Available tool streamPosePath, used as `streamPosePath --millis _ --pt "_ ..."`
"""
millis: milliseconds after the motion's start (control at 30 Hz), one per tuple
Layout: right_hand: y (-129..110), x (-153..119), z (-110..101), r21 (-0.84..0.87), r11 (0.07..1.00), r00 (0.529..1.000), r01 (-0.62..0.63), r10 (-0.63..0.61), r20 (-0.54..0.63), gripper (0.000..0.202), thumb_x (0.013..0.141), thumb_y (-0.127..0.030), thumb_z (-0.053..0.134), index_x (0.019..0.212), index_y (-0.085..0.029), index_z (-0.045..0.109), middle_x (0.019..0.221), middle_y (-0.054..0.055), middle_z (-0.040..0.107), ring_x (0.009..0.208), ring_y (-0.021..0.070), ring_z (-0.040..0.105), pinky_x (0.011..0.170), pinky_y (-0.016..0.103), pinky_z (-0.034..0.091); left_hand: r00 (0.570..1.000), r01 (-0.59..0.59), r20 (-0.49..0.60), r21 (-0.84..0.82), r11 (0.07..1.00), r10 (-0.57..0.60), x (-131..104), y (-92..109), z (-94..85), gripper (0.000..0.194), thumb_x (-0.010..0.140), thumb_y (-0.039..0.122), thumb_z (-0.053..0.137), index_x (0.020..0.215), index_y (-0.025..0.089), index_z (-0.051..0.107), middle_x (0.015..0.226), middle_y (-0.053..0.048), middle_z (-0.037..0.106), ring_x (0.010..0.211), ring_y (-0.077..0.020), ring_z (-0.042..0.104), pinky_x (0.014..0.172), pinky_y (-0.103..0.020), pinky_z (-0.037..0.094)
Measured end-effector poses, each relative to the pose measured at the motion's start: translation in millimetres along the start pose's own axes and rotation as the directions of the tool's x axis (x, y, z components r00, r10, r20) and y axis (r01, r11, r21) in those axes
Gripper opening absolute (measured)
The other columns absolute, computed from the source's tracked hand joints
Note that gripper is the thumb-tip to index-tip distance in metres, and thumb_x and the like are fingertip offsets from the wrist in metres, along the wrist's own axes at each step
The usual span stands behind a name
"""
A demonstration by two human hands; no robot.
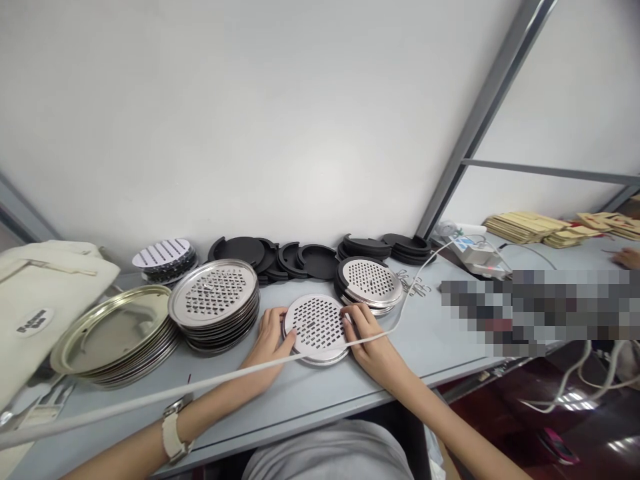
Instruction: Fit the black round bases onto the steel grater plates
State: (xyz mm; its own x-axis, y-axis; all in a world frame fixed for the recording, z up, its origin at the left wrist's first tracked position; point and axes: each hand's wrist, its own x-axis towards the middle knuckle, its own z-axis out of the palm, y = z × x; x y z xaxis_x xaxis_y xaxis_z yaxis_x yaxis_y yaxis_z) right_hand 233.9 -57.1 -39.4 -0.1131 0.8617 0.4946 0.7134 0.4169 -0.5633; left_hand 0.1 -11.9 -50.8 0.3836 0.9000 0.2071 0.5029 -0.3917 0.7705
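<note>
A round metal disc with rows of slots (316,325) lies on the grey table, with a shiny rim showing under its front edge. My left hand (271,340) grips its left edge, thumb on top. On the right edge, my right hand (364,333) holds the same disc with bent fingers. Just behind my right hand, a similar slotted disc (370,279) tops a short stack with a black ring part. To the left stands a tall stack of slotted metal discs (214,293). A white cable crosses in front of the disc and over my right hand.
Gold-coloured round trays (120,327) are stacked at the left beside a cream bag (45,300). Black round parts (320,261) line the wall. A white cable (200,383) spans the foreground. Metal hooks (414,283), a white device (473,253) and another person's hand (627,258) are at the right.
</note>
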Motion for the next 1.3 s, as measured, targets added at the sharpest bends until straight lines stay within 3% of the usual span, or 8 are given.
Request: streamPosePath --millis 300,600,867,1100,1300 --pt "2.2 -0.4 2.4 -0.073 0.997 1.000 0.009 -0.010 -0.010 0.019 0.095 -0.017 0.038 0.107 -0.021 0.051 0.102 0.010 0.055 0.094 0.0233 0.057 0.085 0.041 0.049 0.998 -0.048 -0.022 0.116 0.992 0.051 -1.2 2.0 1.0 0.029 0.093 0.026 0.045 0.121 0.023 0.040 0.114 -0.007 0.046 0.115 -0.0224 0.044 0.102 -0.041 0.037" --pt "8.6 -0.5 2.6 -0.138 0.990 0.999 0.026 -0.030 -0.028 0.019 0.090 -0.013 0.044 0.104 -0.020 0.054 0.100 0.008 0.058 0.089 0.0219 0.058 0.081 0.038 0.048 0.996 -0.079 -0.028 0.224 0.971 0.087 -2.1 7.0 2.8 0.038 0.091 0.025 0.046 0.128 0.024 0.038 0.125 -0.008 0.043 0.122 -0.0240 0.040 0.107 -0.045 0.034" --pt "5.3 -3.1 3.9 -0.370 0.927 0.994 0.064 -0.093 -0.062 0.013 0.089 -0.015 0.046 0.096 -0.019 0.057 0.093 0.009 0.060 0.085 0.0250 0.054 0.078 0.041 0.044 0.982 -0.184 0.110 0.355 0.917 0.154 -0.9 7.8 3.8 0.040 0.096 0.022 0.035 0.135 0.029 0.040 0.146 -0.004 0.036 0.136 -0.0211 0.031 0.112 -0.044 0.028" --pt "2.5 -2.5 4.7 -0.249 0.960 0.986 0.130 -0.152 -0.072 0.014 0.093 -0.016 0.044 0.104 -0.018 0.053 0.104 0.011 0.058 0.094 0.0235 0.054 0.083 0.037 0.044 0.971 -0.240 0.121 0.425 0.873 0.208 -1.8 6.6 2.2 0.041 0.097 0.024 0.034 0.138 0.027 0.040 0.148 -0.006 0.037 0.136 -0.0205 0.033 0.110 -0.043 0.030" --pt "1.9 -1.8 4.3 -0.273 0.947 0.986 0.168 -0.166 0.030 0.010 0.095 -0.017 0.043 0.095 -0.019 0.053 0.087 0.006 0.060 0.082 0.0217 0.053 0.077 0.037 0.041 0.965 -0.261 0.107 0.491 0.831 0.239 -0.9 -0.1 6.2 0.040 0.098 0.025 0.035 0.137 0.025 0.043 0.149 -0.007 0.038 0.137 -0.0210 0.034 0.108 -0.043 0.031"
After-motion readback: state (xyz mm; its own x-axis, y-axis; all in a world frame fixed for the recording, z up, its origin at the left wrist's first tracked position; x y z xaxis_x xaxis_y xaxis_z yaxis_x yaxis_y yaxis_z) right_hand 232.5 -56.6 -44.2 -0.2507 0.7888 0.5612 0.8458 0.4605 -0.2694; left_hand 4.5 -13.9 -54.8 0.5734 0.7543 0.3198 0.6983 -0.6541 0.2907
